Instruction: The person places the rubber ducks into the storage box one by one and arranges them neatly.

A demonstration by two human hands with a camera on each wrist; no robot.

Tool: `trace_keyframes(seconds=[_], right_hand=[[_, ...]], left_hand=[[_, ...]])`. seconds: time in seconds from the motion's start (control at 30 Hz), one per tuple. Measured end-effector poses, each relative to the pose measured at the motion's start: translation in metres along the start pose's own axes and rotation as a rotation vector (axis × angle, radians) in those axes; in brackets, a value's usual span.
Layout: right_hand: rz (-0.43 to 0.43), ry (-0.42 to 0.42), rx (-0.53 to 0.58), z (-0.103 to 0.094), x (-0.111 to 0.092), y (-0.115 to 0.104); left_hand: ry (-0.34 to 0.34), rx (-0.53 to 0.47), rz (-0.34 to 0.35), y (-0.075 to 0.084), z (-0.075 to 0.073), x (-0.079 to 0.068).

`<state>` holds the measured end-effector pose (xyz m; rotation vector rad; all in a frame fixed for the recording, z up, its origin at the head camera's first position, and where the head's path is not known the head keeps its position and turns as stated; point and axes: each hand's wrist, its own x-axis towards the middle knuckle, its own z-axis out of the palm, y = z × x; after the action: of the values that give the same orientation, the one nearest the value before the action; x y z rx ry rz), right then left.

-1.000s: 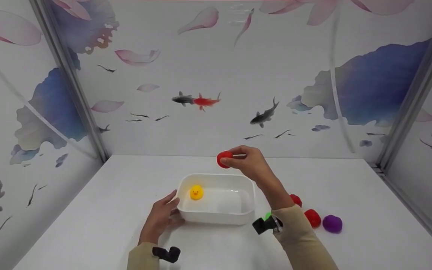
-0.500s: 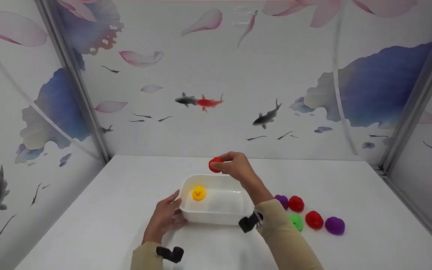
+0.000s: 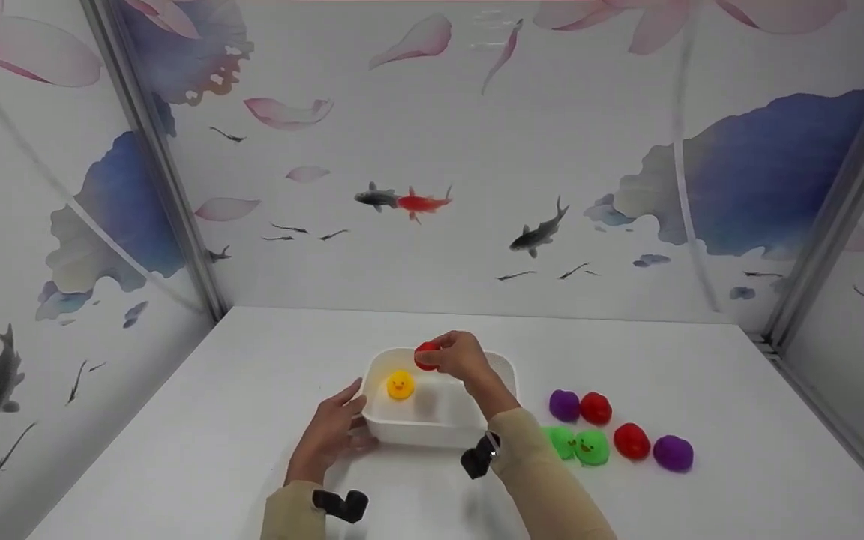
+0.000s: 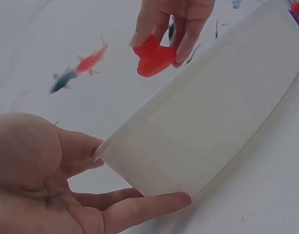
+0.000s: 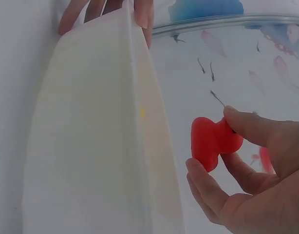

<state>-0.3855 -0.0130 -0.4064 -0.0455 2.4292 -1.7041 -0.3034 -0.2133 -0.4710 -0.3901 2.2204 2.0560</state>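
Observation:
A small red rubber duck (image 3: 424, 357) is pinched between the thumb and fingers of my right hand (image 3: 463, 357), above the white plastic bin (image 3: 432, 433). In the right wrist view, the red duck (image 5: 213, 141) is tilted between the fingertips, beside the bin's rim. My left hand (image 3: 328, 431) holds the bin's left end. The left wrist view shows its thumb side at the rim, with other fingers low along the wall and base. Inside the bin, toward the left, sits a yellow rubber duck (image 3: 400, 385).
On the white table (image 3: 267, 360), right of the bin, several more ducks lie: purple (image 3: 564, 405), red (image 3: 595, 409) and green (image 3: 592, 448), with another red (image 3: 631, 442) and purple one (image 3: 673, 453) farther right. Printed panels (image 3: 462, 135) enclose the table's back and sides.
My right hand has moved left and down with the red duck, from behind the bin's far rim to over the bin. The left hand stays at the bin's end. More green duck is uncovered.

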Motion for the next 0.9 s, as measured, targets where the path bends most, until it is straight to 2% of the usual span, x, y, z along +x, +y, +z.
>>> trace_keyframes(seconds=[0.27,0.5,0.9], right_hand=[[0.047,-0.009,-0.006,0.006,0.007,0.011],[0.115,0.032,-0.054,0.007,0.017,0.017],[0.121,0.003,-0.077,0.015,0.024,0.029]], left_hand=[[-0.046,-0.013,0.017,0.0,0.0,-0.001],[-0.063,-0.022,0.026,-0.002,-0.001,-0.002],[-0.058,0.016,0.025,-0.002,-0.001,-0.002]])
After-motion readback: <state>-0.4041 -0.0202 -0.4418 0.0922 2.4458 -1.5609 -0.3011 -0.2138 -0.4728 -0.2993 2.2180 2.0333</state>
